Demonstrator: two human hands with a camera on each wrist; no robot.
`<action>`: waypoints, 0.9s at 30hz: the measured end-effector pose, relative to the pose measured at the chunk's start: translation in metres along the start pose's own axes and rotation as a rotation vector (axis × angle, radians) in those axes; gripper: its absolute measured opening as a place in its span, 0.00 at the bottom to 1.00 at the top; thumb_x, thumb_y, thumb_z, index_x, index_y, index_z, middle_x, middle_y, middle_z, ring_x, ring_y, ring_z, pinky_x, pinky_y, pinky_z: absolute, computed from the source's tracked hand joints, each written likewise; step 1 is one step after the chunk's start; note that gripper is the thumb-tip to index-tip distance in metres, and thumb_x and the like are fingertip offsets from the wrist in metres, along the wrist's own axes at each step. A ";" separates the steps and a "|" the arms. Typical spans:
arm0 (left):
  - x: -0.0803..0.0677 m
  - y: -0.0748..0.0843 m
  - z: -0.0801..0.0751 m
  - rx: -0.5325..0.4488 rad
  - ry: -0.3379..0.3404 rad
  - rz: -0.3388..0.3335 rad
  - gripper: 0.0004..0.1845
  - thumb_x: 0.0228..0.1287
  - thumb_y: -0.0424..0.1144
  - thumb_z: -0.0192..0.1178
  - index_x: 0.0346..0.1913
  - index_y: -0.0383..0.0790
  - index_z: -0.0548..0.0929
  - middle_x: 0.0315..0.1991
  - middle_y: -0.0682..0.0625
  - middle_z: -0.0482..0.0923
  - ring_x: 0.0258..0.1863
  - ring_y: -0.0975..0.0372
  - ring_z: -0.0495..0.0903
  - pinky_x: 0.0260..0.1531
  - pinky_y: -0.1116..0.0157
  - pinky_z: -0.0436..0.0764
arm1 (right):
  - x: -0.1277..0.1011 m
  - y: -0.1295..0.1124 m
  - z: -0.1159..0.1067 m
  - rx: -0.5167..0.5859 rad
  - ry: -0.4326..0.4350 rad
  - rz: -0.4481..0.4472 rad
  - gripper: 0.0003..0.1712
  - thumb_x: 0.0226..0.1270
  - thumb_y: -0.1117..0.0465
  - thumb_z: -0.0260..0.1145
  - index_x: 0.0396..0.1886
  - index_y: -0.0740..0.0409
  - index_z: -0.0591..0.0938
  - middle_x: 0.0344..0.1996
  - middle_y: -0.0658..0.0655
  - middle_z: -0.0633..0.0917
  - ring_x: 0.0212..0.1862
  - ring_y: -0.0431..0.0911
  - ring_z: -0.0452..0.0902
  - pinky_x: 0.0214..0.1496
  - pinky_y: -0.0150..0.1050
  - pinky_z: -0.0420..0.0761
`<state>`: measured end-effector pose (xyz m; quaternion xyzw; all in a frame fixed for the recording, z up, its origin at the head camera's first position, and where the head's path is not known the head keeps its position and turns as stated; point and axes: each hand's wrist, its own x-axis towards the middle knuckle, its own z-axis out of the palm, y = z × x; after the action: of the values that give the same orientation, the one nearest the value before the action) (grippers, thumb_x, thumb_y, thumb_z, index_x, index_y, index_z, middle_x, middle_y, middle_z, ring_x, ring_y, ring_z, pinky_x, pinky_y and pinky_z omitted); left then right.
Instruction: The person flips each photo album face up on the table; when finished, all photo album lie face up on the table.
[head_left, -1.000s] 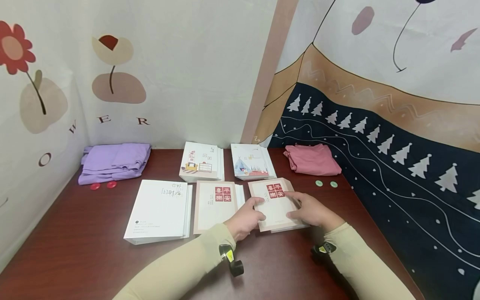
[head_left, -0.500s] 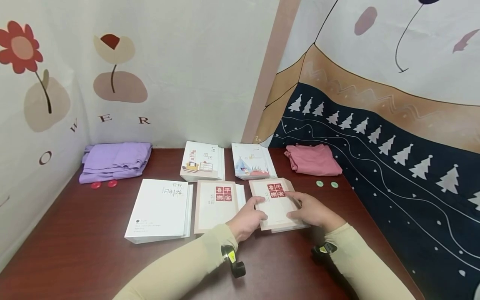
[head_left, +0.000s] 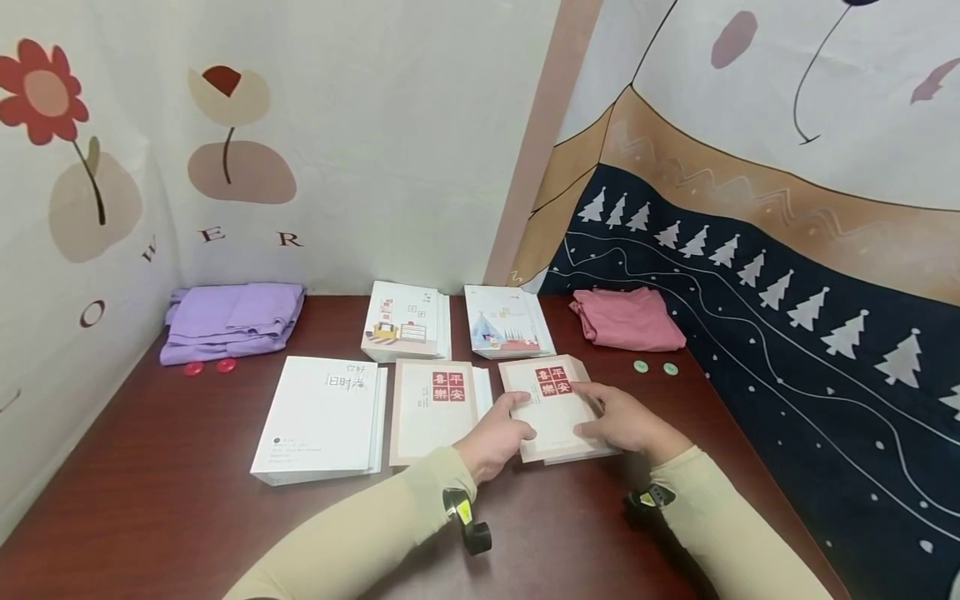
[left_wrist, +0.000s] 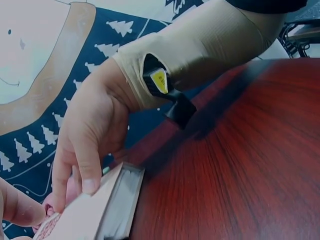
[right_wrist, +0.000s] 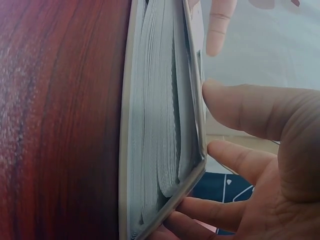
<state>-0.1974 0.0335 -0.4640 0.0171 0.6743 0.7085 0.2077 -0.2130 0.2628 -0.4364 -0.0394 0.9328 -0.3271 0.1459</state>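
Two hands on one book, beige-covered with red squares of characters, lying flat near the middle of the table, a little toward its right edge. Left hand laid over the book's near left corner, fingers fairly straight and pressing on the cover, thumb along the left side. Right hand spread over the book's right side, fingers relaxed and extended; from the right wrist view, fingertips touching the cover's edge beside the fanned page block, nothing curled round it. Both arms in tan sleeves, a small black and yellow device at each wrist.

Just left of the held book, a matching second book with the same red squares, and further left a thicker white book. Behind these, toward the far edge, two illustrated books side by side: one with furniture drawings, one with a tent drawing. Folded purple cloth in the far left corner, two red discs just in front of it. Folded pink cloth near the far right edge, two green discs just in front of it.
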 end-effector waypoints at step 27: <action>-0.018 0.032 -0.011 0.005 -0.079 0.258 0.45 0.77 0.34 0.55 0.87 0.57 0.42 0.59 0.36 0.79 0.54 0.51 0.85 0.59 0.49 0.85 | -0.027 -0.035 0.003 0.390 -0.031 -0.325 0.34 0.83 0.60 0.60 0.81 0.66 0.63 0.75 0.73 0.70 0.71 0.68 0.72 0.65 0.44 0.80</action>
<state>-0.1931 0.0175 -0.4292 0.1322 0.6593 0.7265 0.1413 -0.1873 0.2380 -0.4097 -0.1649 0.8312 -0.5193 0.1104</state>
